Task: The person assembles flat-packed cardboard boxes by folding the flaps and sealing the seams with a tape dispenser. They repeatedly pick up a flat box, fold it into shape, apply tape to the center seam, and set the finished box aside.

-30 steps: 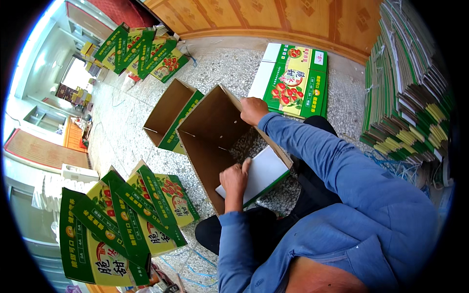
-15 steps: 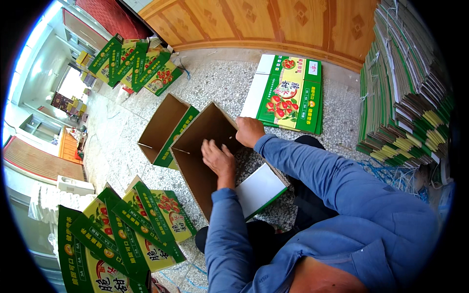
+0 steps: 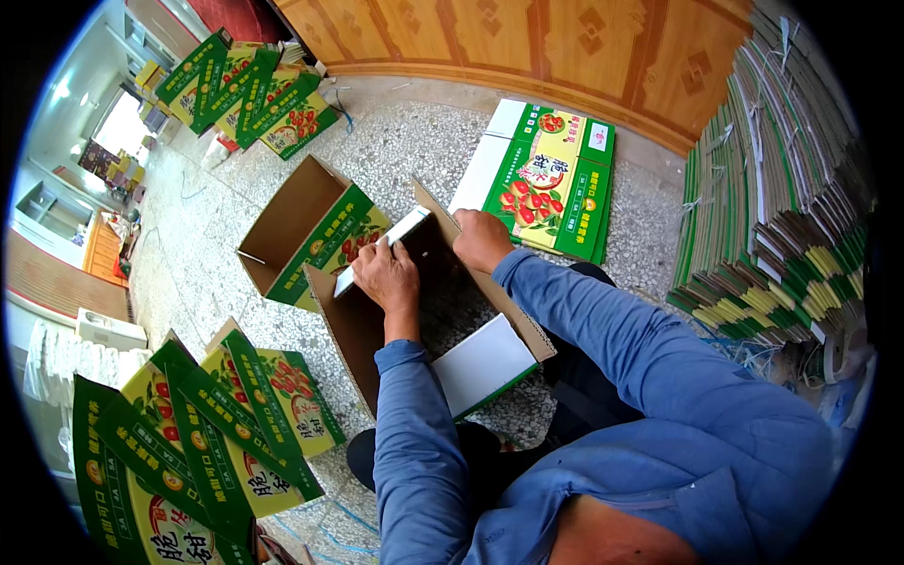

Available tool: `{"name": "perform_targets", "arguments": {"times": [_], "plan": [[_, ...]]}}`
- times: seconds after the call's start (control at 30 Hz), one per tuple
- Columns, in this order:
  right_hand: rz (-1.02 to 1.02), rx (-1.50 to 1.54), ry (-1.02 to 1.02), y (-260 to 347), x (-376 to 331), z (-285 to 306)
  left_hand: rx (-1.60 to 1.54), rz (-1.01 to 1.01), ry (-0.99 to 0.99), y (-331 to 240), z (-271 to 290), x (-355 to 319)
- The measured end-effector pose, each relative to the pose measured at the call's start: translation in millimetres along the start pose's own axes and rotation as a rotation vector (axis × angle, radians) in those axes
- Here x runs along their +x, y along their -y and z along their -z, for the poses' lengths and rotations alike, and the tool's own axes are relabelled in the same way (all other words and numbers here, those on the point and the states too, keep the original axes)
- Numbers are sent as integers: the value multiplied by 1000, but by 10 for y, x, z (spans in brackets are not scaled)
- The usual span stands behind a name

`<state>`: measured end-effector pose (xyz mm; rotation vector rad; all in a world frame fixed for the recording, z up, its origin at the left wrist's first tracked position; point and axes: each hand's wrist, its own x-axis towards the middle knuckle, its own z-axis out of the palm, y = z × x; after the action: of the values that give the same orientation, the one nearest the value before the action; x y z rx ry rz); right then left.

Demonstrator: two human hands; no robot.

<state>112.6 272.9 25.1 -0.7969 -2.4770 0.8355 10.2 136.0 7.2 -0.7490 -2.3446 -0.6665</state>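
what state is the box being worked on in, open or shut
Open: speckled floor shows through the cardboard box. The near white flap is folded inward; the far white flap shows only as a narrow strip.

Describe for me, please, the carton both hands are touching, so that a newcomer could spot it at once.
From the wooden panelling, look across the speckled floor toward the blue sleeves. There, the carton has the left hand on one flap and the right hand on its rim. Unlike the neighbouring carton, it shows two white flaps.
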Motion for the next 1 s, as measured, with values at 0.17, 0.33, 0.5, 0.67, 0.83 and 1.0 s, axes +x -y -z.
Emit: {"name": "perform_targets", "arguments": {"times": [0.17, 0.33, 0.5, 0.67, 0.83, 1.0], "plan": [[50, 114, 42, 9, -69, -159, -88, 47, 75, 301, -278, -567], [127, 222, -1, 15, -54, -379, -142, 116, 121, 544, -508, -725], [199, 392, 113, 45, -67, -464, -423, 531, 468, 681, -156, -320], [105, 217, -8, -128, -149, -587, -724, 512, 111, 143, 1208, -20], [-52, 55, 139, 499, -343, -667, -1136, 669, 461, 1140, 1501, -468], [194, -203, -77, 351, -683, -1150, -643, 501, 376, 623, 710, -1048]]}}
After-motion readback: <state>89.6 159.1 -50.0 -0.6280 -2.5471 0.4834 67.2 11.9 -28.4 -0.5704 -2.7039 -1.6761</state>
